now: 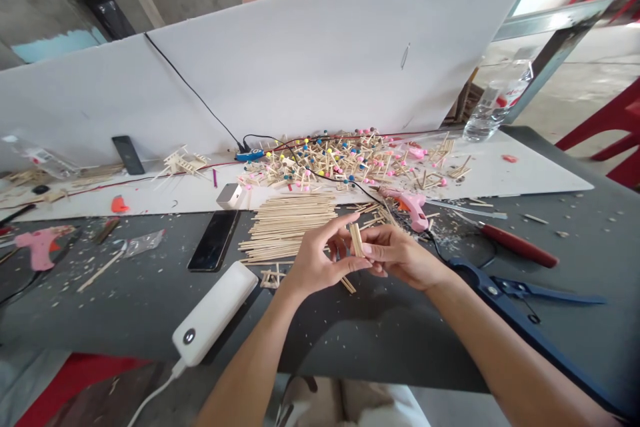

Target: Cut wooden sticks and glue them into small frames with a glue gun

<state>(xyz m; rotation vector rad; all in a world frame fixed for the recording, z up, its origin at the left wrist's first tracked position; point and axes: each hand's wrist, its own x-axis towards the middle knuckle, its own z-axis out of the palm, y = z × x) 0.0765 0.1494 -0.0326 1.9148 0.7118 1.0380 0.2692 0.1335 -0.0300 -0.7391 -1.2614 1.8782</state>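
Note:
Between my two hands is a small bundle of short wooden sticks (357, 240), held nearly upright above the dark table. My left hand (320, 257) grips it from the left, thumb near its bottom end and index finger near its top. From the other side, the thumb and fingers of my right hand (400, 253) pinch the same bundle. A few short sticks (347, 285) lie on the table just below. Behind my left hand is a layer of long wooden sticks (285, 227). A small stick frame (271, 277) lies left of my left wrist.
A pink glue gun (411, 207), a red-handled tool (520, 245) and blue cutters (500, 290) lie to the right. On the left are a white power bank (215, 313), a phone (214, 240) and another pink glue gun (40, 247). Coloured-ball stick pieces (330, 157) are heaped behind.

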